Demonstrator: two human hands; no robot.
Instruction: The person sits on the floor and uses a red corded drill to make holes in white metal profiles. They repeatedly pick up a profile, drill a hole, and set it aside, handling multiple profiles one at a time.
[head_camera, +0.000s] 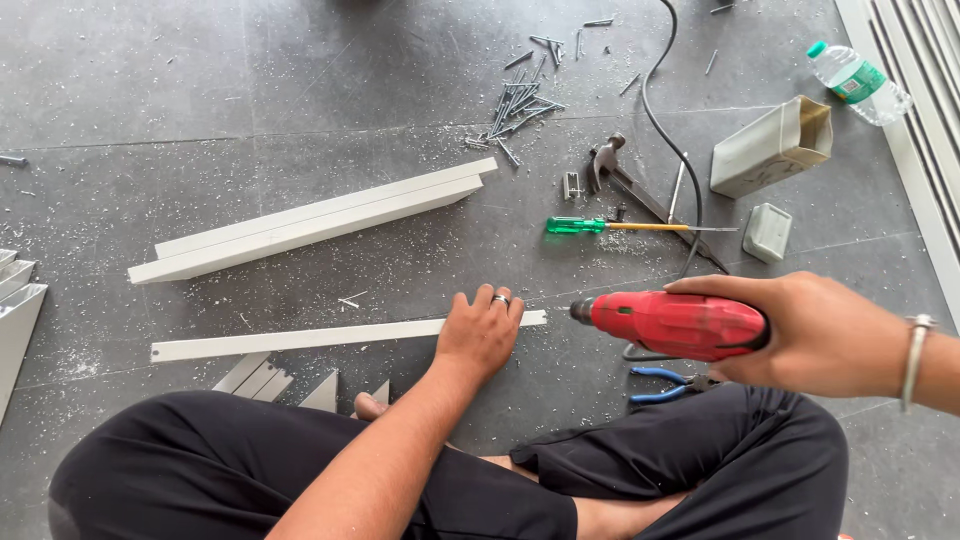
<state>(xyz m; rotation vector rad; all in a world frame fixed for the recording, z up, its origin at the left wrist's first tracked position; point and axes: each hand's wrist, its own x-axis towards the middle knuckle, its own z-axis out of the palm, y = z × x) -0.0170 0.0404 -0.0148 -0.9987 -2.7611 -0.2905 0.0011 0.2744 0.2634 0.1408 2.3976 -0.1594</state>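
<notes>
Left hand pressed flat, fingers spread, on the thin white strip lying on the grey floor. Right hand clenched around the red drill, held level just beside the strip's right end.

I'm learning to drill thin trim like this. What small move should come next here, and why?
Probably swing the red drill in the right hand leftward and tip its nose down onto the white strip. The left hand already pins the strip flat to the floor, but the drill lies sideways, beside it.
</notes>
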